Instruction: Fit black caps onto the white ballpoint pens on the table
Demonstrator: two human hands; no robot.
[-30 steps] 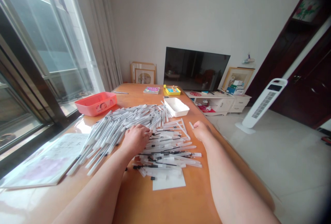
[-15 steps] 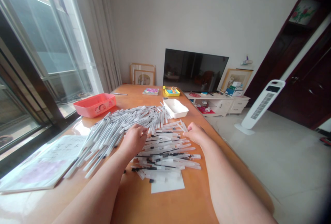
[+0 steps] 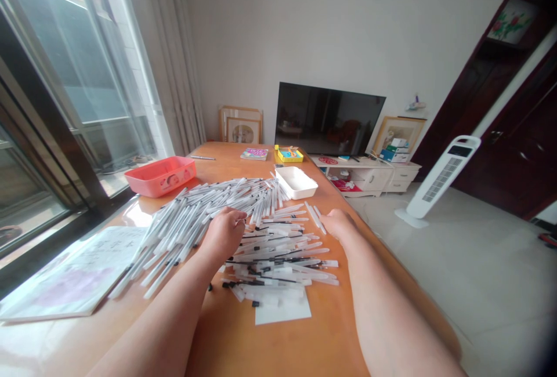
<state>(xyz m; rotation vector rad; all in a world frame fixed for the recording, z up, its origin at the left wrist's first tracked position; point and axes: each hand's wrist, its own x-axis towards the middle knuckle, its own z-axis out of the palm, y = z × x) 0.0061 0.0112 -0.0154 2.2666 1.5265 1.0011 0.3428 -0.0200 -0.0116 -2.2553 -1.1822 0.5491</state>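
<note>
A person's left hand (image 3: 224,233) rests curled on a heap of pens (image 3: 204,214), the right hand (image 3: 338,223) pinching one pen (image 3: 314,216) near the table (image 3: 304,348) edge, where a nudge could roll loose pens off.

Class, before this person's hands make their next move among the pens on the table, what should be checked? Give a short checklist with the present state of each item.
1. Left hand rests on the pile of pens: ok.
2. Left hand's grip on any pen: cannot tell, fingers curl out of sight.
3. Right hand at the pile's right edge, touching loose pens: ok.
4. White tray within reach, nothing visible inside: ok.
5. Pink basket stands apart from the pile: ok.
6. Pens clear of the table edge on the right: not ok, some lie close.
</note>
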